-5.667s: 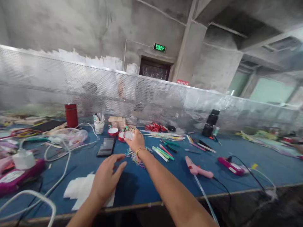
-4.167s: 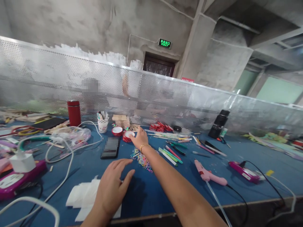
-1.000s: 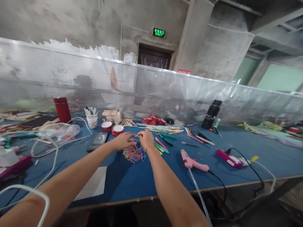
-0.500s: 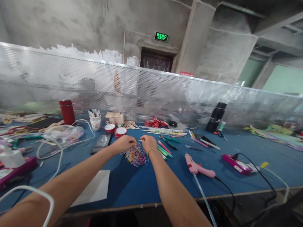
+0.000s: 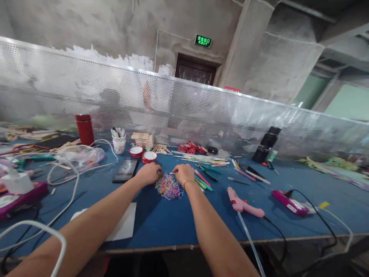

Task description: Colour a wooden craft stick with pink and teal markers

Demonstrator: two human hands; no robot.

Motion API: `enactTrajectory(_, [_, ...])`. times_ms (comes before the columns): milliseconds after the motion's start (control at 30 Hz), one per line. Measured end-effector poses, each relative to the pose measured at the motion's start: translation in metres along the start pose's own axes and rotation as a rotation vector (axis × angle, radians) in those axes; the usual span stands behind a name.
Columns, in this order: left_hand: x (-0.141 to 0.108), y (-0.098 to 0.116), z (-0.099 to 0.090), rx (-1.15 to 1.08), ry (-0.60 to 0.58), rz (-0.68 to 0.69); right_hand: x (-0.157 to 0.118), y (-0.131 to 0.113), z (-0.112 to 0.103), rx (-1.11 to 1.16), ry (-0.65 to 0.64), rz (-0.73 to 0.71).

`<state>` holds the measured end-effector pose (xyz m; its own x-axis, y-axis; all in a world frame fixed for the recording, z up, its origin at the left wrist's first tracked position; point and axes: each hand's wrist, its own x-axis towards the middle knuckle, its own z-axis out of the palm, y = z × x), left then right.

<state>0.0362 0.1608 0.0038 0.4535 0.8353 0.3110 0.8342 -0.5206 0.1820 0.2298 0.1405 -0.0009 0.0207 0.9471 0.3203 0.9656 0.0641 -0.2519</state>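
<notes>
A heap of thin, multicoloured, string-like pieces (image 5: 168, 187) lies on the blue tabletop between my hands. At its left edge, my left hand (image 5: 149, 174) has its fingers curled together, and whatever they pinch is too small to make out. My right hand (image 5: 184, 174), with a gold bracelet at the wrist, is closed in a pinch on a short white stick (image 5: 172, 173) just above the heap. Green and pink markers (image 5: 203, 181) lie right beside my right hand. Behind my left hand stand two red-and-white round tins or rolls (image 5: 149, 157).
A phone (image 5: 125, 170) and white paper (image 5: 122, 227) lie left. A pink glue gun (image 5: 243, 204) with a long glue stick, and a purple power strip (image 5: 290, 202), sit right. Pliers (image 5: 208, 173), a red flask (image 5: 85, 129), a black bottle (image 5: 266, 144) and white cables (image 5: 75, 181) surround the work area.
My hands have moved apart, the left one going left and down to the heap's edge. The right hand keeps its pinch on the white stick. The camera has shifted slightly.
</notes>
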Motion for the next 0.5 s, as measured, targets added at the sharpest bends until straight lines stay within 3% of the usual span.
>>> enactTrajectory(167, [0.004, 0.003, 0.0, -0.105, -0.063, 0.024, 0.0, 0.001, -0.008, 0.049, 0.006, -0.041])
enactTrajectory(267, [0.003, 0.012, -0.006, -0.118, 0.007, 0.042, 0.0, 0.001, -0.011, 0.056, 0.024, 0.002])
enactTrajectory(367, [-0.005, 0.028, -0.007, -0.075, 0.045, 0.132, 0.0, 0.002, -0.012, 0.052, 0.03, 0.037])
enactTrajectory(500, [-0.02, 0.054, 0.002, -0.014, -0.063, 0.311, 0.0, 0.006, -0.014, 0.057, 0.083, 0.097])
